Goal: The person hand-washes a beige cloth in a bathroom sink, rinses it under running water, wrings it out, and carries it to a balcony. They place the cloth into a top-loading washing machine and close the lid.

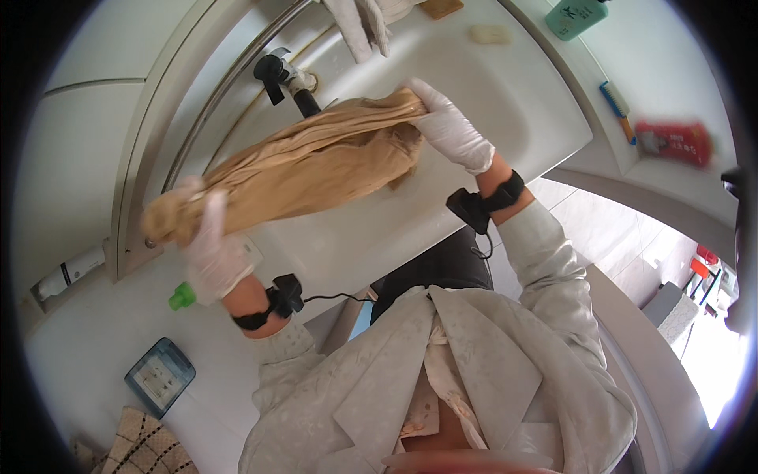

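Observation:
A wet-looking tan cloth garment [320, 166] stretches between my two hands above a white sink basin [497, 101]. My left hand [213, 255], in a thin pale glove and blurred, grips its bunched left end. The other end is pinched in my right hand [450, 130], gloved the same way and set higher over the basin. Between them the fabric hangs in long folds and hides part of the sink. Just behind the cloth is a tap [284, 74] with a black handle and a dark spout, its tip partly covered by the garment.
A bar of soap [490, 34] and pale cloth [358, 29] lie at the basin's far side. On the right ledge are a green bottle [575, 18], a brush [617, 112] and a red packet [675, 143]. To the left are a blue soap dish [160, 377] and green cap [182, 296].

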The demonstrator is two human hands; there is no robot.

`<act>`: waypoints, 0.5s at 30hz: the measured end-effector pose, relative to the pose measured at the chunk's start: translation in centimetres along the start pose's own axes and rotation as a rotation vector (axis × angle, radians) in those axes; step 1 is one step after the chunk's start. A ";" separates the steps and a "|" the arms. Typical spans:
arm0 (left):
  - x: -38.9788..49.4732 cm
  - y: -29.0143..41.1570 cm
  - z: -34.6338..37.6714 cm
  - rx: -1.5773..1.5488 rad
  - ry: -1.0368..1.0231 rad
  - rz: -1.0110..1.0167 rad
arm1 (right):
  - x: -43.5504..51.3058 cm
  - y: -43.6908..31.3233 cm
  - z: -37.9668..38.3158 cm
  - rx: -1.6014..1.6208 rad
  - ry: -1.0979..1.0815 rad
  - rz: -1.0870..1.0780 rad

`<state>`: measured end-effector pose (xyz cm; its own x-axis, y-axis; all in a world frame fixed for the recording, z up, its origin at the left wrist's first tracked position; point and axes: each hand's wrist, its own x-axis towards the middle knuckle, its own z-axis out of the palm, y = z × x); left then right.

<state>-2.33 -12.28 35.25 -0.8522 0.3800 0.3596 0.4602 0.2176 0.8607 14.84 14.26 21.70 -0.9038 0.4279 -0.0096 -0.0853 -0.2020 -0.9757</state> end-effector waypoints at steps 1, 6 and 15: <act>-1.1 -2.1 0.5 0.130 -0.075 -0.018 | -0.2 -0.2 0.0 -0.079 0.026 0.146; -6.8 -13.4 3.8 0.240 -0.337 -0.276 | -1.9 2.8 0.9 -0.460 -0.097 0.284; -13.3 -24.2 13.0 0.607 -0.553 -0.289 | 0.2 10.5 0.7 -1.300 -0.305 0.542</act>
<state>1.07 -10.88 4.95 -0.7854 0.5838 -0.2059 0.4317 0.7550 0.4936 13.46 11.60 11.64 -0.7674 0.3253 -0.5526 0.5768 0.7267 -0.3732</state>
